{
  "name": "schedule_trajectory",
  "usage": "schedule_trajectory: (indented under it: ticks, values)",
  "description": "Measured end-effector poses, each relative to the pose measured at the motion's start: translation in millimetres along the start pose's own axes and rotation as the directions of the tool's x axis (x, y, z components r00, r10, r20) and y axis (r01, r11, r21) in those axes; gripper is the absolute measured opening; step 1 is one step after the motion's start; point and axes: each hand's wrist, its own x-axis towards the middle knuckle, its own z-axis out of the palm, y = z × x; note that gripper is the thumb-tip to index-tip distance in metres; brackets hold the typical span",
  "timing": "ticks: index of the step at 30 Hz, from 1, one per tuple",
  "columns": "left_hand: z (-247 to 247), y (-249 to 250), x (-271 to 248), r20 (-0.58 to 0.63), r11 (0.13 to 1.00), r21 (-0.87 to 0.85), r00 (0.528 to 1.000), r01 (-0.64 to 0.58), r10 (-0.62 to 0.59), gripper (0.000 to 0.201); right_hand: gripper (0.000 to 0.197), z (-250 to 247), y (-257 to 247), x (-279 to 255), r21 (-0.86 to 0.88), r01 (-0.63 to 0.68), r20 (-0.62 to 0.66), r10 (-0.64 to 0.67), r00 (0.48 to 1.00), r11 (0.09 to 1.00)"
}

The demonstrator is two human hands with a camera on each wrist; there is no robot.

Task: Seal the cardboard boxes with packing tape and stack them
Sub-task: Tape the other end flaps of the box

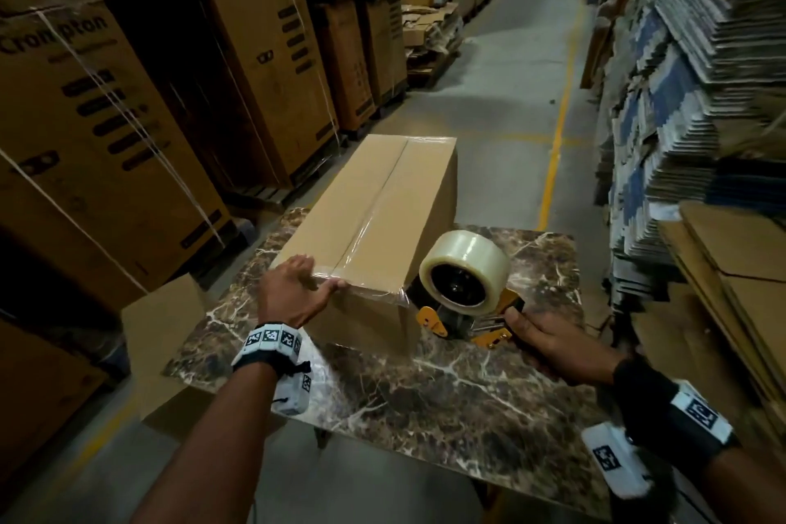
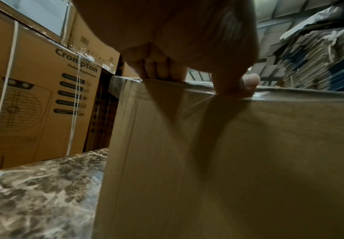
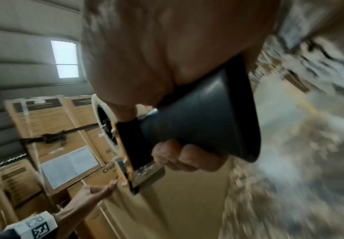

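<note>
— What fills the frame?

— Stacked cartons (image 1: 98,132) printed "Crompton" line the left of a warehouse aisle; flattened cardboard (image 1: 689,68) is piled on the right. A marble-patterned table (image 1: 425,387) stands in the foreground.

— And on it?

— A long closed box (image 1: 374,204) lies on the table, its far end reaching past the table's edge. Clear tape (image 1: 374,208) runs along its top seam and folds over the near end.

— The hands?

— The left hand (image 1: 293,289) rests on the box's near top edge, fingers over the top, thumb pressing the tape at the edge. The right hand (image 1: 553,345) wraps around the black handle of a tape gun (image 1: 463,298), which sits on the table touching the box's near right corner, its clear roll (image 1: 465,268) facing the camera.

— Anything smaller?

— An open box (image 1: 161,323) stands just beside the table's left edge.
</note>
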Motion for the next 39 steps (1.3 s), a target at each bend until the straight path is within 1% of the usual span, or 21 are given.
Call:
schedule_trajectory:
  ticks: [2,3,5,6,8,10,13,14,16,18,21,23,25,28,30,32,34,35,37,39]
  values:
    - [-0.6,18.6,-6.2,-0.012,0.999,0.024,0.999,0.041,-0.041,0.08,0.074,7.9,8.3,6.0,0.036,-0.038,-0.025,0.039,0.999,0.999]
    - [-1.2,28.6,-9.2,-0.028,0.997,0.032,0.997,0.071,-0.07,0.073,0.078,11.9,11.3,10.1,0.072,-0.064,-0.029,0.066,0.997,0.995]
    - [1.6,42.4,-11.8,-0.042,0.991,0.04,0.991,0.127,-0.126,0.061,0.081,17.9,14.5,20.8,0.19,-0.134,-0.001,0.137,0.991,0.973]
    - [2.7,45.7,-12.0,-0.039,0.989,0.039,0.989,0.141,-0.14,0.06,0.08,20.3,15.3,26.5,0.268,-0.183,0.028,0.182,0.983,0.946]
    - [9.0,45.0,-9.3,-0.026,0.989,0.047,0.99,0.141,-0.14,0.064,0.084,22.3,17.9,37.8,0.398,-0.281,0.1,0.263,0.96,0.873]
    - [14.5,42.7,-5.1,-0.013,0.987,0.061,0.988,0.151,-0.151,0.069,0.088,20.9,20.4,47.0,0.458,-0.347,0.163,0.307,0.938,0.818]
    - [16.2,45.3,2.7,0.008,0.976,0.113,0.982,0.187,-0.189,0.08,0.088,14.4,18.7,58.1,0.509,-0.405,0.235,0.33,0.914,0.759]
    - [14.9,46.4,5.6,0.019,0.974,0.119,0.981,0.191,-0.195,0.08,0.089,11.5,15.1,60.8,0.51,-0.417,0.255,0.331,0.909,0.753]
    - [9.0,48.3,10.7,0.045,0.975,0.127,0.981,0.184,-0.191,0.069,0.09,6.0,6.9,64.8,0.496,-0.45,0.294,0.343,0.892,0.743]
    - [4.3,49.5,14.6,0.087,0.975,0.153,0.981,0.16,-0.174,0.064,0.087,1.2,-0.2,66.1,0.506,-0.504,0.351,0.367,0.861,0.7]
    - [0.7,48.6,19.8,0.145,0.974,0.188,0.977,0.128,-0.157,0.066,0.086,-6.6,-1.2,66.1,0.536,-0.558,0.445,0.35,0.824,0.633]
    - [-1.5,45.4,22.1,0.176,0.971,0.221,0.975,0.097,-0.137,0.071,0.085,-10.7,4.8,68.5,0.555,-0.573,0.485,0.325,0.812,0.603]
    - [-6.5,44.0,26.3,0.201,0.96,0.273,0.972,0.066,-0.124,0.078,0.085,-14.1,14.6,71.9,0.57,-0.562,0.475,0.317,0.821,0.599]
    - [-12.9,43.3,33.7,0.268,0.934,0.355,0.953,0.035,-0.138,0.09,0.085,-18.8,19.8,64.9,0.591,-0.524,0.398,0.342,0.851,0.614]
    - [-16.2,43.0,37.1,0.303,0.929,0.368,0.942,0.023,-0.143,0.096,0.083,-19.9,24.1,58.9,0.604,-0.478,0.32,0.355,0.878,0.637]
    - [-18.9,42.5,40.2,0.324,0.931,0.364,0.935,0.018,-0.145,0.104,0.079,-17.4,36.1,61.0,0.662,-0.42,0.238,0.358,0.903,0.62]
    - [-21.0,43.5,41.9,0.342,0.932,0.363,0.928,0.018,-0.151,0.111,0.078,-15.2,48.8,65.5,0.695,-0.348,0.163,0.333,0.929,0.629]
    - [-22.0,44.1,42.7,0.349,0.932,0.362,0.924,0.019,-0.155,0.114,0.08,-14.4,55.4,67.0,0.701,-0.328,0.145,0.324,0.935,0.633]
    - [-23.1,43.9,44.1,0.36,0.932,0.362,0.918,0.023,-0.163,0.117,0.085,-14.6,54.8,58.5,0.684,-0.355,0.176,0.329,0.928,0.638]
    - [-22.6,42.6,45.1,0.363,0.934,0.355,0.916,0.034,-0.171,0.118,0.086,-15.8,48.2,50.2,0.639,-0.353,0.201,0.295,0.934,0.684]
